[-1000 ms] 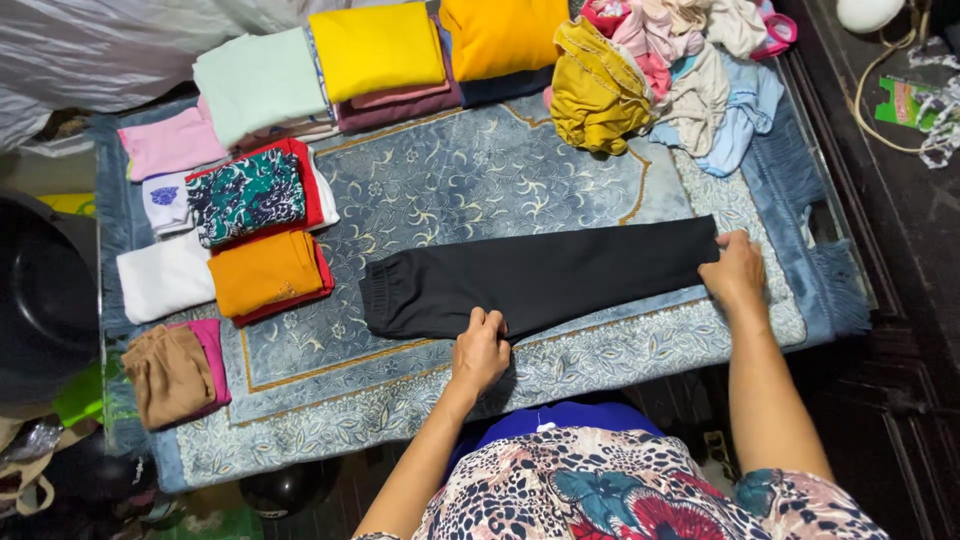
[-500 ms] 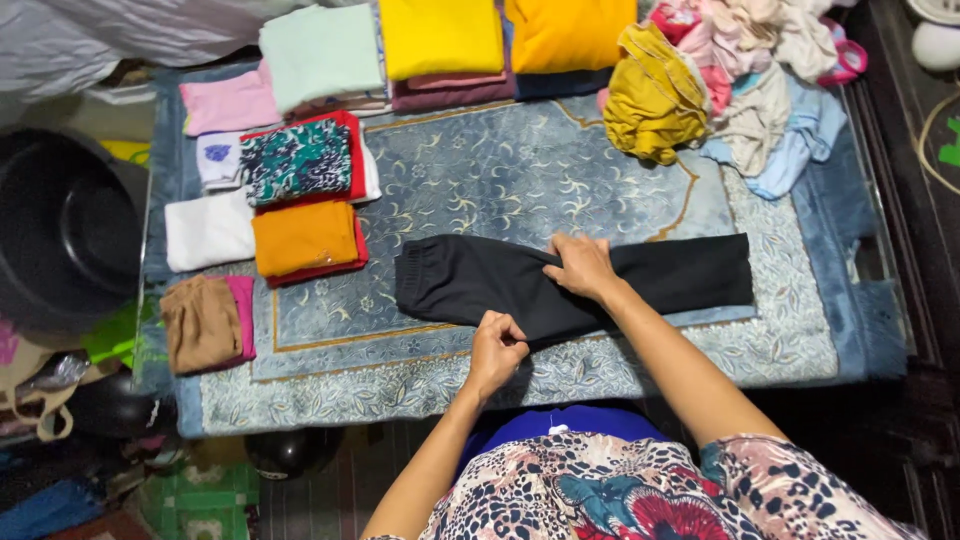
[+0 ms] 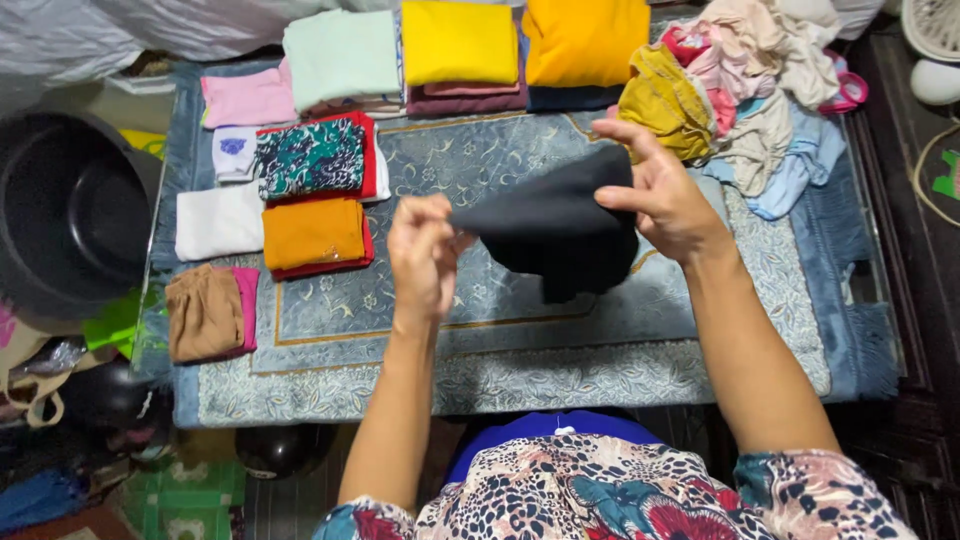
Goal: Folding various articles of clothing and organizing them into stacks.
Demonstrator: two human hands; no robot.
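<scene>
Lifted off the rug (image 3: 420, 330) since a moment ago, the black trousers (image 3: 560, 235) now hang doubled between both hands. Left hand (image 3: 422, 255) fingers pinch one end shut; right hand (image 3: 665, 195) grips the other edge. Loose folds could slip and undo over the orange stack (image 3: 312, 232).

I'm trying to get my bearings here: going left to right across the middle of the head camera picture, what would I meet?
Black tub → white folded cloth → orange folded cloth → left hand → black garment, held up by both hands → right hand → fringed edge of the blue mat.
</scene>
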